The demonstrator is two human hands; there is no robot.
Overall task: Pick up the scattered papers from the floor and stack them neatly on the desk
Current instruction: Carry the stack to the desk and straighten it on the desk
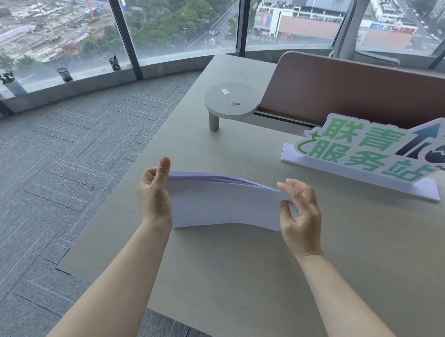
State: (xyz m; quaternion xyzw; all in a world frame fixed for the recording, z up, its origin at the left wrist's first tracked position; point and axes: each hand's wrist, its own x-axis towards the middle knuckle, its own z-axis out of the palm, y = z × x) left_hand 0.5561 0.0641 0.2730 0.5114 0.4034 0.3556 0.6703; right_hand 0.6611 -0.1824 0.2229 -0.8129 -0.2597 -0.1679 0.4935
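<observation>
hands (pixel 229 204) around papers (pixel 224 202) on desk (pixel 236 272)

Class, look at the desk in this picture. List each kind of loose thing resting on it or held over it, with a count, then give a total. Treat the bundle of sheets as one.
Paper stack: 1, held by left hand and right hand
Standing sign: 1
Round riser shelf: 1
Small white slip: 1
Small metal clip: 1
Total: 5

You get a single head-worn wide-angle view, looking forward and down across the desk (pixel 236 272) from close above it, angled toward the curved window wall (pixel 172 24), with carpeted floor (pixel 48 172) at your left.
</observation>
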